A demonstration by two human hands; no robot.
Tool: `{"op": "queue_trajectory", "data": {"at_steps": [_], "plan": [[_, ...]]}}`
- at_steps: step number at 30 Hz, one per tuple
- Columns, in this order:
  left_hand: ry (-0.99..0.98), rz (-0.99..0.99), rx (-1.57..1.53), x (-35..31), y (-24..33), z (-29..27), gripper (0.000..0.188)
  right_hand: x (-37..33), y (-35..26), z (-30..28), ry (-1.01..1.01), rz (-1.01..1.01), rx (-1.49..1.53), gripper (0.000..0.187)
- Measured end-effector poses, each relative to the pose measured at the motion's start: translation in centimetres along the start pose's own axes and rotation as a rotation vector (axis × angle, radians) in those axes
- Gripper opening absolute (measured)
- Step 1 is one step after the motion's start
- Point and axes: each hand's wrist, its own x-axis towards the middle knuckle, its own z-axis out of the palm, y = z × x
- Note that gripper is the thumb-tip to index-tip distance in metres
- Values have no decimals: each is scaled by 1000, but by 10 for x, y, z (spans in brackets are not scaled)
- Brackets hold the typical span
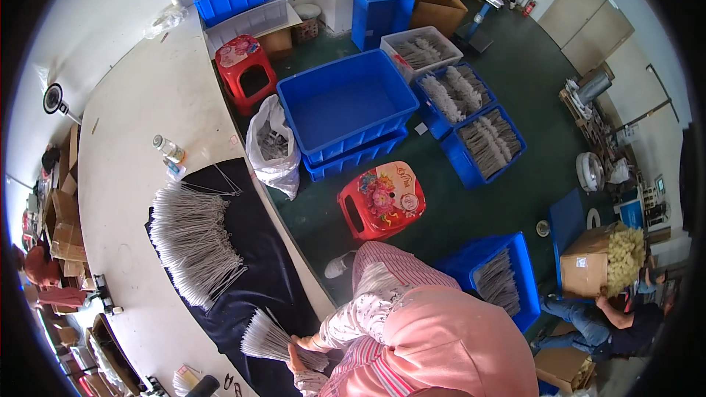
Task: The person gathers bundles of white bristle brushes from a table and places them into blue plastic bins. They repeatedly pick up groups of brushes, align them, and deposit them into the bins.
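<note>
A bundle of thin white wire-stemmed brushes [266, 338] is fanned out at the near edge of the table, with my hands at its right end. My right hand [310, 341], in a floral sleeve, closes on the upper side of the bundle. On the lower side, my left hand [296, 359] grips the same bundle, its fingers partly hidden by the brushes. Beyond them a large pile of similar brushes [193, 242], with wire loops at one end, lies on a dark cloth [272, 279].
The pale table [121, 154] carries a glass jar [168, 148]. Red stools [382, 202], a white sack [272, 143] and blue crates [353, 99] stand on the floor, several crates filled with brushes. At right, another person [603, 323] handles a cardboard box [585, 261].
</note>
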Motion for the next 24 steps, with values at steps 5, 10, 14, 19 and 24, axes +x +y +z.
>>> {"op": "queue_trajectory", "data": {"at_steps": [5, 10, 14, 19, 24], "plan": [[-50, -2, -5, -3, 6, 6, 30, -15, -1, 12, -25, -71, -34, 66], [-97, 27, -60, -17, 14, -7, 28, -52, -9, 31, -33, -293, -193, 67], [-242, 171, -188, -48, 21, -36, 27, -83, -35, 32, 287, -431, -737, 38], [-287, 134, -641, -25, 8, -65, 20, -107, -59, 29, 383, -848, -1109, 33], [-313, -164, -1005, -71, 53, -33, 20, -150, -72, 15, 261, -1013, -1139, 54]]}}
